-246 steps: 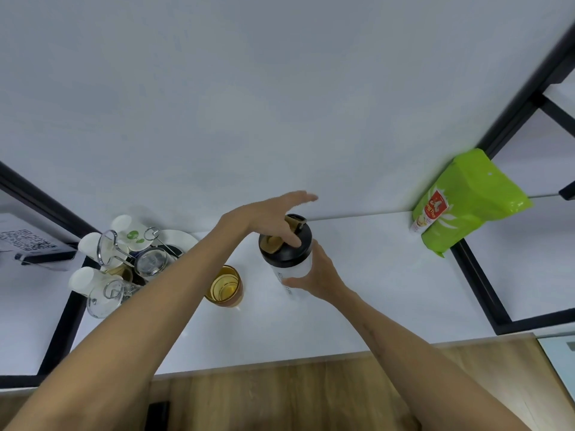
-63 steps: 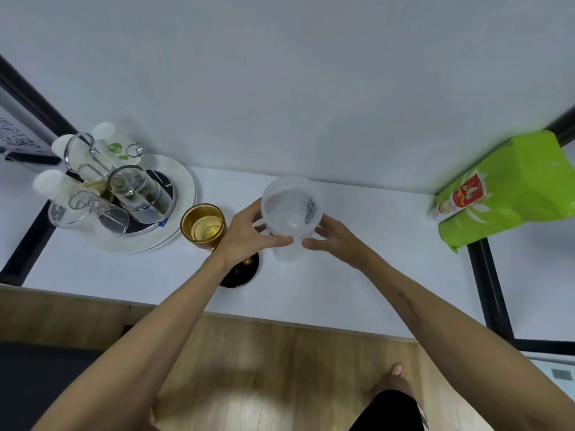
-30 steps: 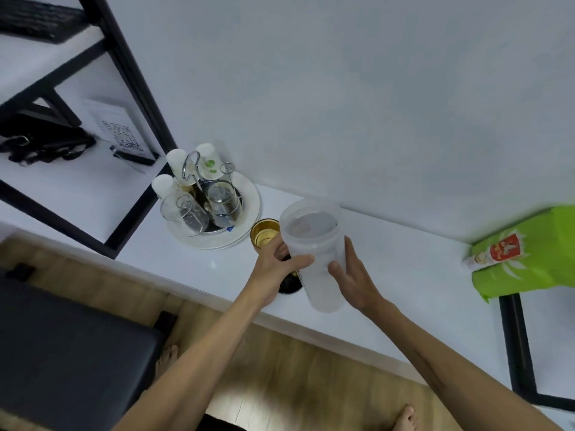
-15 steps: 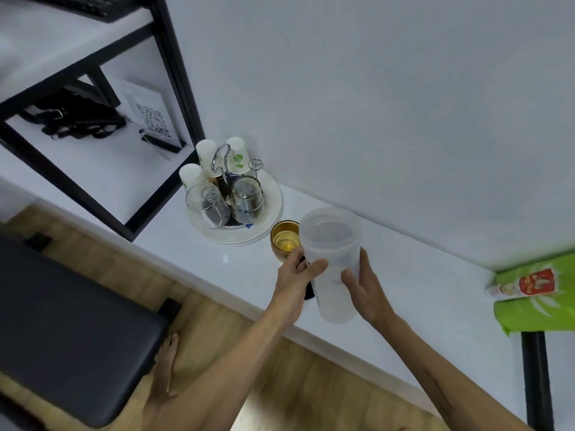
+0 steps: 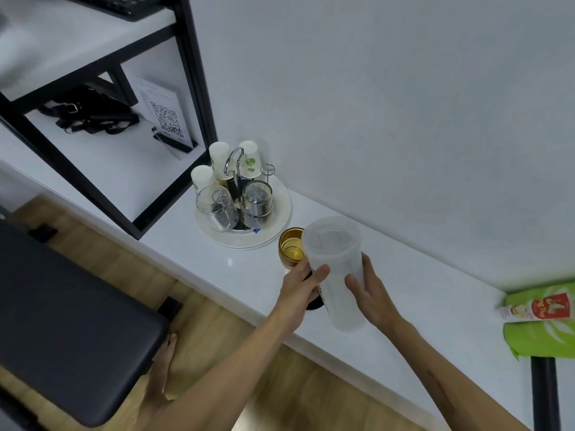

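Head view. Both hands hold a translucent shaker cup [image 5: 337, 306] tilted over the front part of the white bench [image 5: 410, 303], with its open mouth turned up and to the left. The left hand [image 5: 300, 289] grips the cup's left wall: its thumb lies across the front and its fingers [image 5: 287, 276] are curled round the far side, clamped on the cup. The right hand [image 5: 371, 293] grips the right wall with its fingers [image 5: 353, 281] pressed against the plastic and its thumb up along the back. A black lid [image 5: 315, 303] lies on the bench under the left hand and is mostly hidden by it. An amber glass [image 5: 291, 248] holding yellow liquid stands just behind the cup's rim, beside a round white tray [image 5: 281, 227]. The tray carries a metal rack [image 5: 234, 163], upturned paper cups [image 5: 217, 155] and clear glasses [image 5: 217, 208]. A green bag [image 5: 541, 335] lies on the bench well to the right. At left, a black-framed shelf [image 5: 193, 73] holds a QR-code card [image 5: 166, 119] and a black strap bag [image 5: 90, 116]. Below the bench are a dark padded seat [image 5: 62, 321], the wooden floor [image 5: 199, 318] and a bare foot [image 5: 161, 371].
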